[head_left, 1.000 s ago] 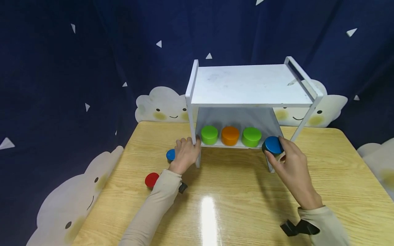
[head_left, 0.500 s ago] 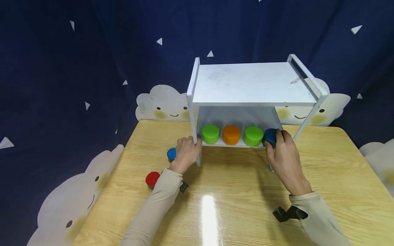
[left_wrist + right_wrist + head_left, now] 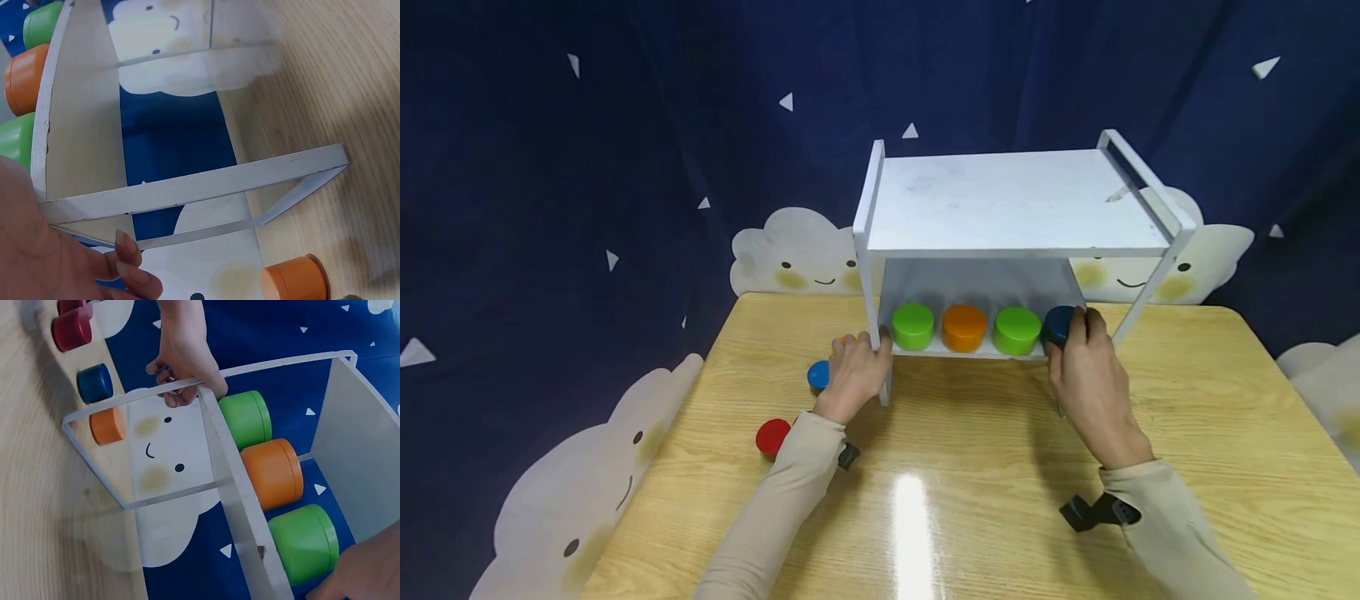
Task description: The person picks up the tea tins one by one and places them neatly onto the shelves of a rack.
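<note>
Red tub (image 3: 772, 437): stood on the table (image 3: 992, 467), nearer me than my hands.
Right hand (image 3: 1092, 392): I grasped the dark blue tub (image 3: 1057, 325), thumb at its front.
Left hand (image 3: 855, 367): I gripped the white rack (image 3: 1015, 204) at its left side.
Dark blue tub: sat left of my right fingers, beside a green tub (image 3: 1017, 332).
Curtain (image 3: 970, 75): hung behind.
</note>
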Demonstrator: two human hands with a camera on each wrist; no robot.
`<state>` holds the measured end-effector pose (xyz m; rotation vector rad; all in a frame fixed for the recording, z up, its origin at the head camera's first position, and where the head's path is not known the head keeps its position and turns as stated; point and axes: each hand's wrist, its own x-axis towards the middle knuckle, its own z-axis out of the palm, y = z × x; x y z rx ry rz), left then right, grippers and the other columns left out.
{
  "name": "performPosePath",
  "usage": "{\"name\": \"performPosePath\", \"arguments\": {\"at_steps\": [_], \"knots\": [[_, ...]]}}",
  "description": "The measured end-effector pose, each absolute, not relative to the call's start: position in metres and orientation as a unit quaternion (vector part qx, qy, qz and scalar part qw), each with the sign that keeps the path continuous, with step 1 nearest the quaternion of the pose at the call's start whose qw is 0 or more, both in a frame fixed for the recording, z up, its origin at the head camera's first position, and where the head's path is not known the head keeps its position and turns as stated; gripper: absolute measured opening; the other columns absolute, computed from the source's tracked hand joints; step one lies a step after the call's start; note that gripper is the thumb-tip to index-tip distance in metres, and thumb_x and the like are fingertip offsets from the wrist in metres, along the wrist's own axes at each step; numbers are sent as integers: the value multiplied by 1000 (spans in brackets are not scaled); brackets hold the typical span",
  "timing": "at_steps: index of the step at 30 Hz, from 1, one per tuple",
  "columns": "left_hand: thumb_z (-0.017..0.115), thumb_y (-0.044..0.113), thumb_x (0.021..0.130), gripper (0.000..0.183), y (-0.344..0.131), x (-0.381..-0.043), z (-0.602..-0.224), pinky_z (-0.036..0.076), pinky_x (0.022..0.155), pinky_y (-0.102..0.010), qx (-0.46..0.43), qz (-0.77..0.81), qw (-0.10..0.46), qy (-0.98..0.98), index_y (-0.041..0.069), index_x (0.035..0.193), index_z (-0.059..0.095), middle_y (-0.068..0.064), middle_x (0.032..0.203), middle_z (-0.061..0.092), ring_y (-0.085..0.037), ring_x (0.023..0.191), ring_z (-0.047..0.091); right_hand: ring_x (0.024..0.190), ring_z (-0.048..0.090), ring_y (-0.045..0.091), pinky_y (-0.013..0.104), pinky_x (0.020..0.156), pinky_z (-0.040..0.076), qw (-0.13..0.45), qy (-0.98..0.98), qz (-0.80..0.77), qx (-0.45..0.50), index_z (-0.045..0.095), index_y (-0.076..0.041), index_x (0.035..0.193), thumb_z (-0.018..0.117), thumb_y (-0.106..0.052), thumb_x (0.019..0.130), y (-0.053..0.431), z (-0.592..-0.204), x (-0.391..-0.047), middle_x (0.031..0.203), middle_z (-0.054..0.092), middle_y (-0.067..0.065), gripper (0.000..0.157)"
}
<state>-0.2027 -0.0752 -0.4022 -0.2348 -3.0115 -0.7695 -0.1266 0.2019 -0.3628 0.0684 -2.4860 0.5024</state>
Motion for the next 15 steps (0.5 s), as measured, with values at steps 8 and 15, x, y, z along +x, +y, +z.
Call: {"name": "performPosePath", "arguments": {"at_steps": [8, 15], "knots": [[25, 41, 101, 55, -75, -203, -403, 38, 67, -43, -68, -255, 16, -964, -1, 87, 57, -14, 76, 46, -35, 78, 43, 95, 53, 60, 69, 59, 45, 312, -936, 165, 17, 39, 21, 131, 63, -5, 88, 203, -368, -127, 132, 37, 41, 56], [26, 40, 102, 53, -76, -203, -402, 38, 66, -43, -72, -250, 17, -965, 0, 86, 56, -14, 75, 46, -35, 77, 42, 101, 51, 59, 69, 59, 45, 327, -931, 160, 15, 41, 21, 129, 64, -4, 87, 202, -369, -128, 137, 34, 39, 54]]}}
